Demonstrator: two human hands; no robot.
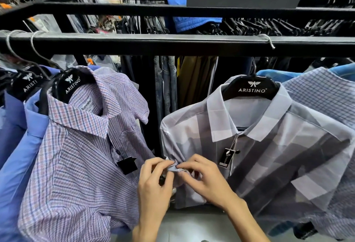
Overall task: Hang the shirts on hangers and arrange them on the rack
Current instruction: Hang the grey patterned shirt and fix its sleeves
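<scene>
Shirt [269, 155], grey check, hangs on hanger [251, 88] from rack [172, 44]; left hand [153, 182] and right hand [203, 176] pinch its placket edge; light, limp fabric, probably best gripped at collar or hem.

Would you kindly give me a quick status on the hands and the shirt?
Both hands, left and right, pinching grey checked shirt front edge. Shirt on hanger, hooked on rail. Nothing in the way.

Grey block-check shirt [269, 155] hangs on black hanger [251, 88] from black rack rail [172, 44]. Left hand [155, 182] and right hand [203, 176] both pinch its front edge low down. Purple checked shirt [80, 155] hangs just left, blue shirts [17, 145] beyond.
</scene>
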